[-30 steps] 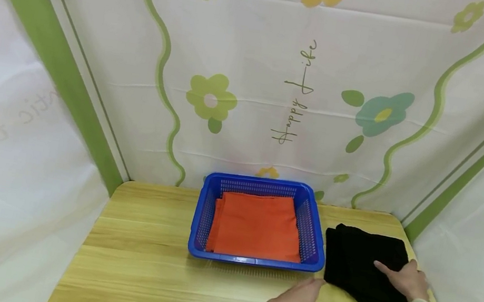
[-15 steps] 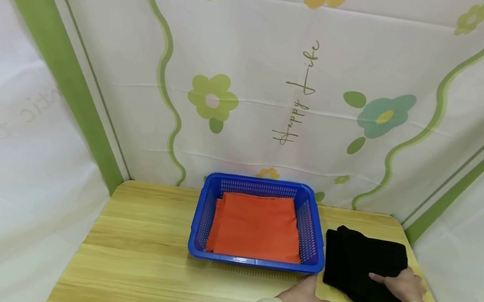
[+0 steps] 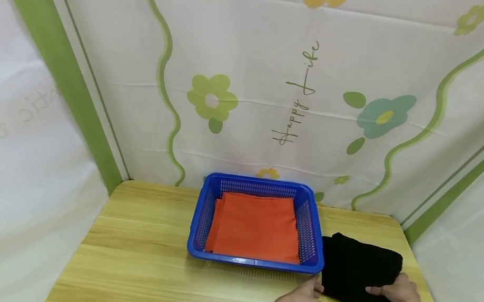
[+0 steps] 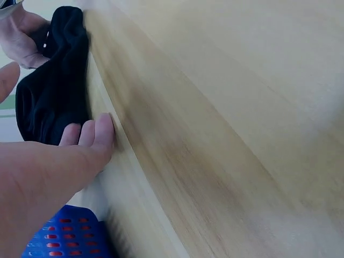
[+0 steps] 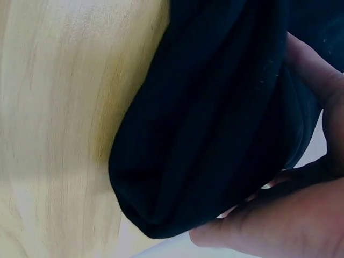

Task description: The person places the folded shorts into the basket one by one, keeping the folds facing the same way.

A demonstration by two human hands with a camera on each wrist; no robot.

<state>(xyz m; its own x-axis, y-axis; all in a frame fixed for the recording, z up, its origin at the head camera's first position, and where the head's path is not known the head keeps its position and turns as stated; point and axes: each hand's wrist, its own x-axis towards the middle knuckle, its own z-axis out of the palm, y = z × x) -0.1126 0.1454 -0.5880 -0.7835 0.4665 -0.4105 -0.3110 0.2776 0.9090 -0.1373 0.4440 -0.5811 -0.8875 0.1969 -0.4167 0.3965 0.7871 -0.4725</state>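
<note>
A folded black garment point(image 3: 358, 272) lies on the right of the table, its left edge against the blue basket in the head view. My right hand point(image 3: 402, 294) grips the garment's right side, thumb on top and fingers under it. In the right wrist view its thick, rounded fold point(image 5: 199, 129) sags between thumb and fingers. My left hand point(image 3: 306, 296) is by the basket's front right corner, thumb spread and fingers extended. Its fingertips point(image 4: 104, 129) are right at the garment's near left edge in the left wrist view.
The blue plastic basket point(image 3: 254, 263) stands at the back middle of the wooden table point(image 3: 137, 261). A folded orange cloth point(image 3: 258, 226) lies inside it. White flower-printed curtains point(image 3: 256, 68) enclose the back and both sides.
The black garment has shifted a little toward me and to the left, and its right edge has lifted into a rounder fold. My left hand has moved slightly right.
</note>
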